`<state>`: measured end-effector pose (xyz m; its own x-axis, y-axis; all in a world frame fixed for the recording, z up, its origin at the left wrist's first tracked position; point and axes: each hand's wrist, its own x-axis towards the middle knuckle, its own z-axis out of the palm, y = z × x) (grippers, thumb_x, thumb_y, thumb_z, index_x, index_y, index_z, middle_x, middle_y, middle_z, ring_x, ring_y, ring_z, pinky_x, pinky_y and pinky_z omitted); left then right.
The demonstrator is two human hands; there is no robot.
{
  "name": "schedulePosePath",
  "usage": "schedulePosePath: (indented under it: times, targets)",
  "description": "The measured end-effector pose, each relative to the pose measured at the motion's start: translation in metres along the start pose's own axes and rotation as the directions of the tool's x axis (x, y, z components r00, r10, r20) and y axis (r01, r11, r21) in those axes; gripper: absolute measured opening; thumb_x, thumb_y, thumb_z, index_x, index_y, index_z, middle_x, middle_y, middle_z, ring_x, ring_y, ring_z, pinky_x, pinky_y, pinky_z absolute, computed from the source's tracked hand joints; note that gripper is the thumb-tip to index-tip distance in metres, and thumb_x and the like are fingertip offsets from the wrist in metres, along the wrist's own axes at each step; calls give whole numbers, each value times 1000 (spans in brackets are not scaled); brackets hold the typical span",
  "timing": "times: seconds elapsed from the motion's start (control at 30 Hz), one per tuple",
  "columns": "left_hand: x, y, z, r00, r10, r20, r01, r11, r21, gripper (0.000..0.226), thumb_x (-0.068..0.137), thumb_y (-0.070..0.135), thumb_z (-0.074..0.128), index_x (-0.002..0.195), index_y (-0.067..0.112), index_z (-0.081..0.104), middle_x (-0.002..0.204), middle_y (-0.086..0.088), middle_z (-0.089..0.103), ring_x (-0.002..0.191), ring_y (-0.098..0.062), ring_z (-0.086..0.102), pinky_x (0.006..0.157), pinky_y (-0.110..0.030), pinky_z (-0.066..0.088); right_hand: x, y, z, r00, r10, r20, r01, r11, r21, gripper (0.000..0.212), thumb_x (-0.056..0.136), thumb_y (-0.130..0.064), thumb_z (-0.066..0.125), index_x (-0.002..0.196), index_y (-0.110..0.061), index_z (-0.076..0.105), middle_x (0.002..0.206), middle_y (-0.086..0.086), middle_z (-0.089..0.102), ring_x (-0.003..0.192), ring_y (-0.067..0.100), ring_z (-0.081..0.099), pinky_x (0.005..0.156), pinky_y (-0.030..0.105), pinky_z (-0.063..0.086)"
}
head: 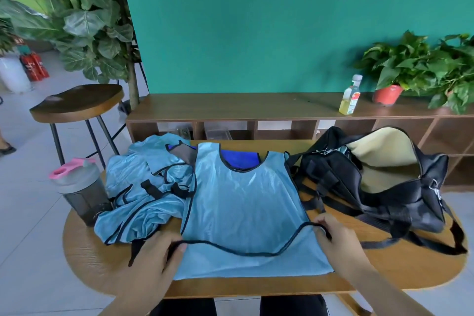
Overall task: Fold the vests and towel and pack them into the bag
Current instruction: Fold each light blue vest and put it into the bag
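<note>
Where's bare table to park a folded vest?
Bare wood near left, between the vest pile and the table rim; also near right, in front of the bag. The spread vest fills the middle; bottle and pile crowd the left.

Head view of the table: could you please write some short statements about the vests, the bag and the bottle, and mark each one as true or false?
1. The left hand and the right hand both grip the black-trimmed edge of the flat vest. True.
2. The bag is zipped shut. False: it lies open and its pale lining shows.
3. The shaker bottle stands right of the bag. False: it stands at the left side of the table, beside the crumpled vests.
4. The crumpled vests lie left of the flat vest. True.
5. A dark blue cloth shows in the flat vest's neck opening. True.
</note>
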<state>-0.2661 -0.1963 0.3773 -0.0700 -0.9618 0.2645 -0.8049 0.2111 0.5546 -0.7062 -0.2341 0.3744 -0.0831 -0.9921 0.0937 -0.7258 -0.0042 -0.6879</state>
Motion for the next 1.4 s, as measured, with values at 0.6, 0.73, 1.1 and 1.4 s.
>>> schedulePosePath:
  times: [0.6, 0.73, 1.1, 1.4]
  targets:
    - [114, -68, 66, 992, -11, 124, -2, 994, 108, 23, 100, 62, 39, 99, 42, 51, 152, 9, 48, 160, -23, 18, 120, -48, 39, 97, 56, 11, 992, 61, -107, -94, 939, -330, 8, 102, -41, 61, 102, -49, 59, 160, -4, 44, 147, 28, 34, 122, 48, 29]
    - [111, -56, 55, 994, -25, 110, 17, 997, 72, 25, 98, 59, 42, 100, 38, 55, 151, 8, 44, 152, -24, 31, 118, -42, 38, 79, 35, 18, 970, 50, -236, -144, 905, -399, 9, 99, -34, 65, 101, -44, 65, 147, -3, 54, 141, 29, 34, 119, 52, 30]
    - [8, 11, 5, 960, -149, -239, 81, 958, -276, 6, 107, 44, 46, 109, 48, 49, 90, 18, 68, 77, -8, 66, 66, -35, 52, -32, -47, 15, 897, 72, -437, 61, 957, 283, 34, 105, -13, 56, 107, -46, 52, 100, -26, 67, 89, 2, 65, 64, 13, 48]
    - [-66, 50, -28, 828, -201, -523, 17, 942, -335, 23, 88, 54, 46, 103, 70, 51, 92, 37, 64, 70, -11, 57, 63, -15, 44, -106, -61, -10, 779, 20, -626, 157, 961, 227, 21, 99, -30, 61, 105, -50, 58, 80, -13, 71, 75, 5, 66, 63, 27, 48]
